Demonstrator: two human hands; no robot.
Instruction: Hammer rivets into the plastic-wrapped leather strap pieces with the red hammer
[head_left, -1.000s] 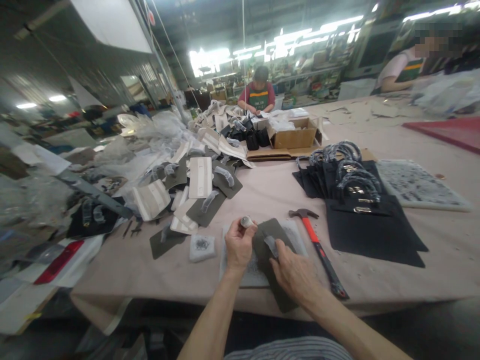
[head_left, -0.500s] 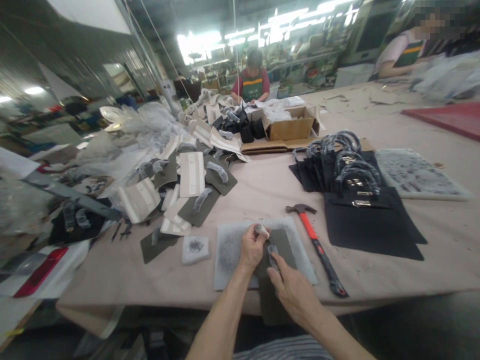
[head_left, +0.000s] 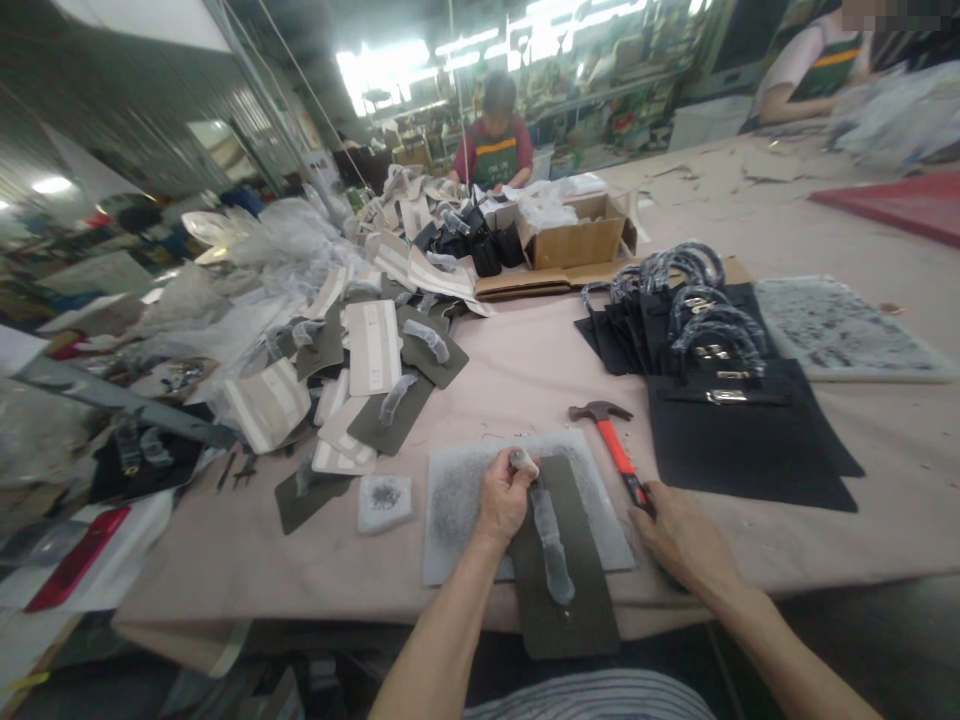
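My left hand grips a short pale rod with a round grey end, possibly a setting punch, upright at the far end of an olive-green panel. A handle strip in clear plastic wrap runs along that panel. Beneath lies a speckled white board, and the panel's near end hangs past it over the table edge. To the right, my right hand closes round the grip of a claw hammer, whose head still rests on the table.
Black bag panels with wrapped handles are stacked at right, before another marked board. At left are a small white pad and a heap of olive and cream panels. A cardboard box stands further back, near a seated co-worker.
My right hand has left the wrapped strip and moved right onto the hammer's handle. My left hand keeps its hold on the rod. The view has shifted slightly.
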